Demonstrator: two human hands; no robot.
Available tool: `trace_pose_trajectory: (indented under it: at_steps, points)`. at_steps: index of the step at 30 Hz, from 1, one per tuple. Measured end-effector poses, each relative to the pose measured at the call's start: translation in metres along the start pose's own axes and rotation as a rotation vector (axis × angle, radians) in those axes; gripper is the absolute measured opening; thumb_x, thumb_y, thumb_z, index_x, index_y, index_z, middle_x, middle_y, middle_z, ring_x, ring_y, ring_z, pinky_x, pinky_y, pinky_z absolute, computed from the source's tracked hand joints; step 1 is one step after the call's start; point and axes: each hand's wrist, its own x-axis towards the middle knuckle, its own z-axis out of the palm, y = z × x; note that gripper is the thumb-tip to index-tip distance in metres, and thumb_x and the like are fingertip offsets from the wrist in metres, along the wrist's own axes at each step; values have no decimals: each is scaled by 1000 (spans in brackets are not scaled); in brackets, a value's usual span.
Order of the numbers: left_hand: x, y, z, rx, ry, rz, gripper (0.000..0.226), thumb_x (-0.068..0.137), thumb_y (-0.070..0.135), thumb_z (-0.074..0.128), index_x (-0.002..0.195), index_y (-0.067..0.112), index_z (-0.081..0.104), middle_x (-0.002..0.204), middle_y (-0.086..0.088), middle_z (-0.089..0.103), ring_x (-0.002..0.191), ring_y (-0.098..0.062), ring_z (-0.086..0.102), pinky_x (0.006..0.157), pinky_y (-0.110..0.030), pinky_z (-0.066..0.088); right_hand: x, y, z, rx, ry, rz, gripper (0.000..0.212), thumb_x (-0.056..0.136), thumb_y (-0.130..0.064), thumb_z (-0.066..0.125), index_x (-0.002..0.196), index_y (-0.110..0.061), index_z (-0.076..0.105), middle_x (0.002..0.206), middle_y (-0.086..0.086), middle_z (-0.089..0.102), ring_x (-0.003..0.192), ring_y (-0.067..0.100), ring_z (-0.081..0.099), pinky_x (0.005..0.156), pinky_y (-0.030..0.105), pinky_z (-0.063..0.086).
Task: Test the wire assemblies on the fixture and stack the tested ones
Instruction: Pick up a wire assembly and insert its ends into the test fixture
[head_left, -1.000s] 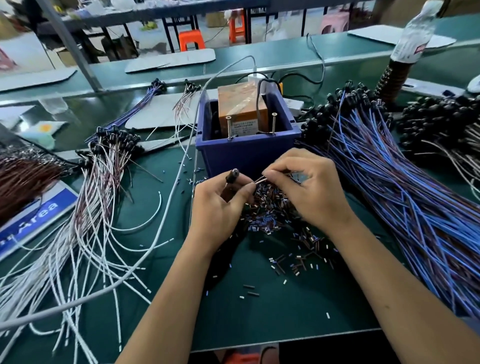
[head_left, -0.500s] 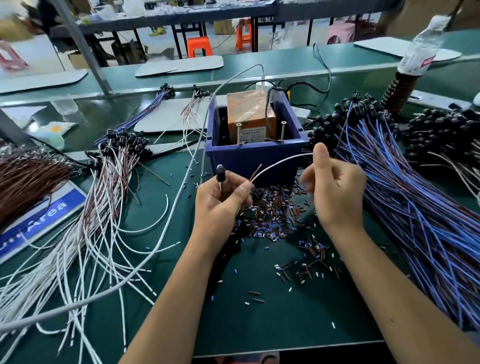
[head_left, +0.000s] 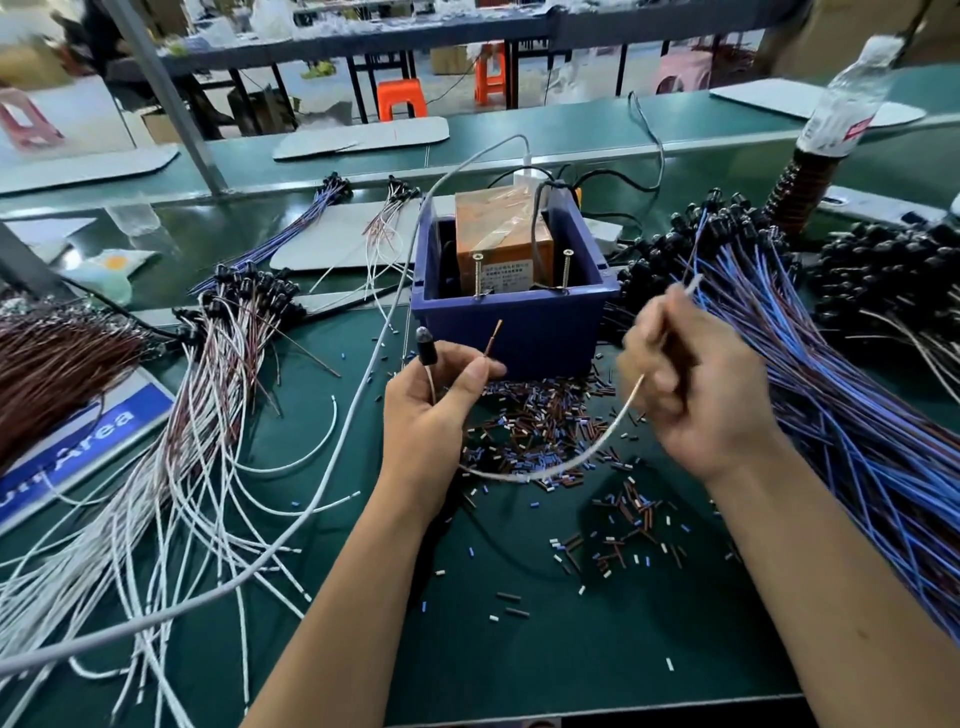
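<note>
left hand (head_left: 436, 410): grips wire assembly (head_left: 571, 457) by its black cap
right hand (head_left: 701, 395): pinches its white lead
behind: blue bin (head_left: 519, 332), mid-tabletop

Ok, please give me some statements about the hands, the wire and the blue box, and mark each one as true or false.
1. The left hand holds the black capped end of a wire assembly. True.
2. The right hand rests flat on the table, holding nothing. False: it is raised and grips the white wire.
3. Two screws stand upright at the front edge of the blue box. True.
4. The blue box is empty. False: an orange block sits inside it.
5. The bundle of blue wires lies left of the box. False: it lies on the right.
6. Small cut pieces lie scattered on the mat in front of the box. True.
</note>
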Motion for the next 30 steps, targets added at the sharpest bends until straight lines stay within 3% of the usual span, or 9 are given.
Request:
trace_pose_trajectory:
  at_steps: [4, 8, 11, 15, 18, 20, 23, 26, 30]
  points:
    - [-3, 9, 2, -214, -161, -103, 20, 98, 21, 59, 83, 28, 69, 118, -13, 75, 46, -7, 31, 47, -21, 24, -9, 15, 19, -511, -304, 167, 45, 107, -39, 44, 76, -15, 67, 51, 8, 55, 36, 14, 35, 36, 18, 24]
    - [-8, 14, 4, -280, -278, -175, 9, 95, 29, 66, 90, 21, 68, 121, -19, 73, 67, -38, 50, 58, -31, 35, -13, 30, 28, -641, -411, 278, 46, 111, -34, 44, 77, -14, 69, 55, 13, 62, 34, 12, 39, 35, 19, 29]
    - [-10, 16, 6, -340, -291, -211, 12, 90, 26, 69, 90, 15, 73, 109, -18, 76, 77, -25, 73, 62, -29, 57, -13, 31, 26, -593, -437, 302, 45, 106, -44, 49, 80, -14, 71, 60, 14, 65, 37, 14, 43, 35, 19, 32]
    - [-8, 18, 4, -415, -218, -297, 13, 91, 25, 67, 86, 18, 77, 93, -6, 77, 68, -14, 72, 59, -25, 58, -8, 32, 26, -453, -317, 232, 57, 100, -59, 50, 87, -10, 74, 66, 15, 65, 39, 15, 48, 37, 19, 33]
    - [-6, 17, 0, -457, -229, -360, 10, 87, 28, 71, 83, 20, 76, 87, -1, 74, 54, -5, 61, 50, -17, 47, -2, 34, 23, -341, -150, 150, 49, 98, -54, 54, 96, -9, 75, 71, 14, 63, 42, 15, 45, 36, 20, 32]
    - [-5, 16, 2, -448, -226, -361, 11, 83, 30, 75, 84, 20, 77, 88, -3, 75, 60, -10, 65, 56, -22, 51, -2, 35, 22, -307, -154, 153, 44, 99, -50, 57, 97, -10, 74, 74, 11, 63, 43, 15, 45, 35, 21, 32]
    - [-6, 11, 6, -419, -130, -250, 13, 92, 20, 69, 85, 13, 77, 91, -11, 77, 67, -17, 72, 58, -26, 58, -7, 34, 26, -347, -248, 233, 40, 94, -52, 62, 85, -16, 74, 74, 13, 68, 41, 13, 49, 36, 21, 36]
    - [-5, 6, 9, -267, -44, -128, 17, 96, 21, 68, 92, 7, 76, 102, -19, 76, 75, -28, 69, 67, -40, 58, -10, 34, 30, -433, -296, 208, 24, 98, -35, 68, 83, -18, 74, 72, 14, 71, 41, 12, 51, 37, 20, 38]
    - [-2, 2, 13, 120, 223, 283, 8, 95, 15, 71, 92, 22, 74, 92, -5, 73, 79, -19, 67, 68, -31, 53, -9, 33, 30, -511, -60, -77, 21, 103, -19, 63, 87, -13, 76, 61, 8, 65, 39, 11, 44, 38, 19, 32]
